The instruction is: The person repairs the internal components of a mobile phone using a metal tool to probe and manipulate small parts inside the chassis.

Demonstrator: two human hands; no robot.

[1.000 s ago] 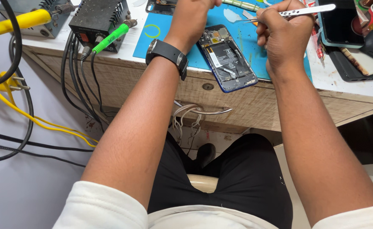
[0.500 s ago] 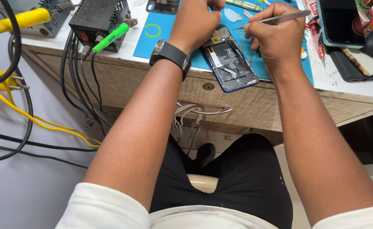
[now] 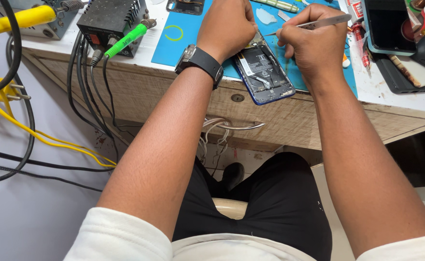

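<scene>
single head-worn view, steeply downward and close over lap, forearms and workbench edge (image 3: pixel 280 121)

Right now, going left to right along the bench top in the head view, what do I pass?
Yellow cable → black box → left hand → opened phone → right hand holding tweezers → dark tray.

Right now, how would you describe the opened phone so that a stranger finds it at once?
Look at the blue mat on the wooden desk, near its front edge. Between the left hand and the right hand lies the opened phone, tilted, its blue rim overhanging the edge. Unlike the closed dark phone at the right, it shows battery and circuits.
</scene>
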